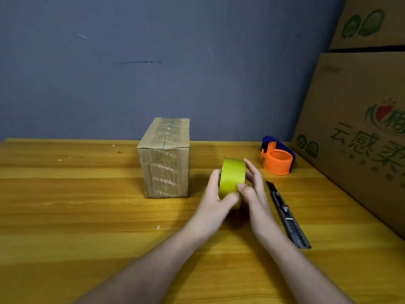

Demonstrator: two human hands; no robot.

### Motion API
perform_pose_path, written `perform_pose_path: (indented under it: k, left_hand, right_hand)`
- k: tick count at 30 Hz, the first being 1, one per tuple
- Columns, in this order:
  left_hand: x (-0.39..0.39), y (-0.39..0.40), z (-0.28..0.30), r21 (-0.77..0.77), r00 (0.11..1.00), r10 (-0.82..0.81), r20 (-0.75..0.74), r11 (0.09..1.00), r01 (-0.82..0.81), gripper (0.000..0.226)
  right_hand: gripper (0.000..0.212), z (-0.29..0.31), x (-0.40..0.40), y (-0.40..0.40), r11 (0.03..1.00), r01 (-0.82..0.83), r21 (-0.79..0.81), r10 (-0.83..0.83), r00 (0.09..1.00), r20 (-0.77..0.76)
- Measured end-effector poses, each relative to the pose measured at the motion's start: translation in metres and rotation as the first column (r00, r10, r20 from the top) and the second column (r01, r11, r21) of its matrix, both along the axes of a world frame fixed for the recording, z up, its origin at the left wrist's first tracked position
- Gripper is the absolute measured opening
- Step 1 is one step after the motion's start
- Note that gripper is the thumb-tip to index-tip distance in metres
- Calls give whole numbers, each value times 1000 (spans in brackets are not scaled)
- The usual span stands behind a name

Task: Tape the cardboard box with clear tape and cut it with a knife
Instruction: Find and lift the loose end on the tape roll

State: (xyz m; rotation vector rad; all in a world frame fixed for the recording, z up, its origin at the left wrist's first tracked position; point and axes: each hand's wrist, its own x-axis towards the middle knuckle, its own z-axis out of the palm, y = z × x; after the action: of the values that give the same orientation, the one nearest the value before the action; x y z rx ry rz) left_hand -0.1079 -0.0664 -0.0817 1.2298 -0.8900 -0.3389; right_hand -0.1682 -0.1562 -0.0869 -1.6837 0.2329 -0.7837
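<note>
**Both hands held the tape roll**

Right then, from the head camera, both bare hands met in the middle of the wooden table [76,205]. The left hand [215,199] wrapped around the near side of a yellow-green tape roll [232,177], with its thumb pressed on the roll's outer face. The right hand [255,187] touched the other side, its fingers [249,166] mostly straight along the roll and its thumb on the band. So both grips were closed on the roll, which stood on its edge, held up off the table.

The cardboard box [165,163] stood upright just to the left of the hands, not touching them. Its top and front already had shiny tape with printed letters. A knife [287,215] lay flat on the table just right of the right hand. An orange tape holder [277,159] sat farther back, near big cardboard cartons [359,119] stacked on the right.
</note>
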Motion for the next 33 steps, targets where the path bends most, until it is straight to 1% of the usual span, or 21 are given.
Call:
perform_pose_path:
  k: [2,3,4,5,6,7,8,9,10,13,17,20,23,27,29,30,33]
  left_hand:
    - [0,0,-5,65,991,81,107,994,-88,43]
    - [1,-1,-8,84,984,112,136,989,-124,46]
    - [1,-1,-9,99,977,144,159,982,-161,48]
    - [2,-1,-10,112,966,179,186,973,-202,51]
    - [4,-1,-10,132,950,223,219,958,-255,56]
    - [7,-1,-11,157,931,260,257,939,-305,63]
    - [9,-1,-12,186,909,292,298,916,-356,69]
    - [10,-1,-12,208,887,321,333,892,-401,72]
    - [10,-1,-12,223,868,343,359,872,-437,72]
    - [9,0,-11,232,837,374,400,842,-488,71]
    - [6,1,-10,226,808,402,431,819,-528,58]
    - [5,1,-9,224,790,413,452,805,-550,50]
    - [4,1,-9,245,750,400,528,773,-585,54]
    - [4,1,-10,232,685,390,616,740,-631,61]
    - [2,1,-9,223,630,372,682,714,-664,60]
    - [1,1,-8,205,586,362,725,699,-685,58]
    - [1,3,-8,149,423,313,850,628,-764,49]
  right_hand:
    - [70,0,1,-2,1000,-1,8,2,999,-53]
    - [67,1,0,-2,999,15,-37,-19,996,-90]
    - [65,3,-2,-3,988,49,-149,-66,991,-115]
    - [63,5,-5,-4,945,91,-313,-131,985,-108]
    - [59,8,-7,-4,863,132,-488,-189,980,-68]
    - [54,9,-8,-5,763,163,-625,-221,975,-14]
    - [48,11,-10,-5,678,189,-710,-237,971,32]
    - [44,11,-10,-5,620,212,-755,-245,967,70]
    - [41,11,-11,-4,588,233,-775,-248,963,101]
    - [35,10,-11,-3,549,293,-782,-253,951,179]
    - [27,9,-10,-2,474,345,-810,-242,936,257]
    - [21,9,-9,-1,507,336,-794,-239,940,245]
    - [15,10,-9,-1,540,334,-773,-254,940,229]
    - [15,12,-8,0,609,307,-731,-235,951,203]
    - [15,13,-9,-3,652,289,-701,-223,957,186]
    - [15,14,-11,-5,659,286,-695,-223,958,182]
    - [17,13,-13,-6,626,288,-724,-245,955,168]
